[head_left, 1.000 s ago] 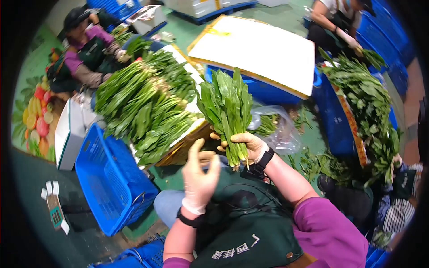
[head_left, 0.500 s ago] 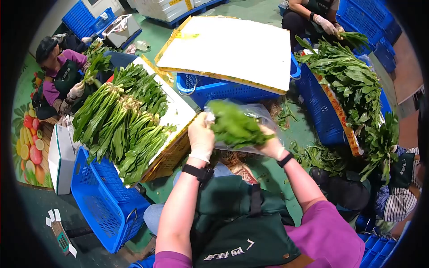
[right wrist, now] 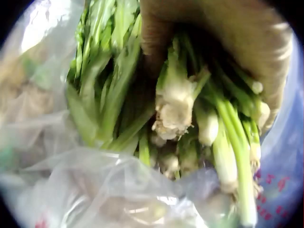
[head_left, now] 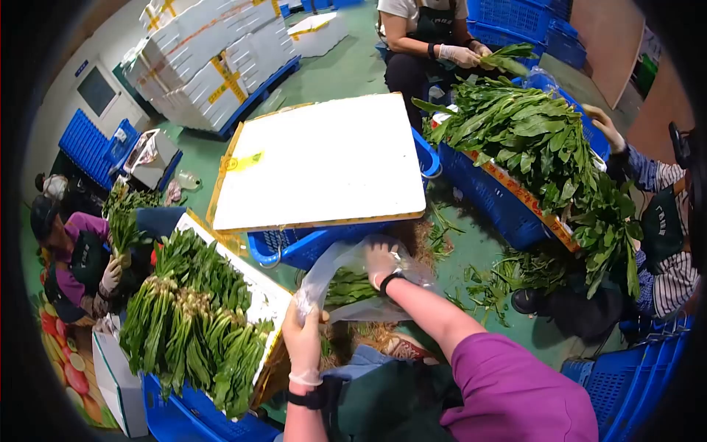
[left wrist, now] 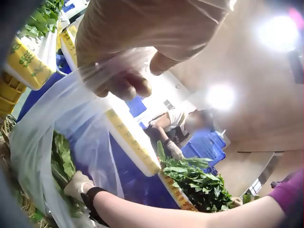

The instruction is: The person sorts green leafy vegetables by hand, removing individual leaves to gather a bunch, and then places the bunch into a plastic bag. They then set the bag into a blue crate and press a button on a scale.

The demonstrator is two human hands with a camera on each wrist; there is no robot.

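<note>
A clear plastic bag hangs low in front of me, its mouth spread. My gloved left hand pinches the bag's near-left edge between thumb and fingers. Reaching into the bag, my gloved right hand grips a bunch of long-leaved greens near the root ends. Its pale cut bases and green stems stick out past the fingers in the right wrist view. More greens show through the plastic below the hands. In the left wrist view the film stretches down from the left fingers.
A white foam lid covers a blue crate ahead. Piled greens lie in a foam box at left; another heap tops a crate at right. Several people work around. Loose leaves litter the floor.
The bunch, first held upright in my right hand, has gone down into the bag with that hand. My left hand has taken hold of the bag's edge. My view has swung right.
</note>
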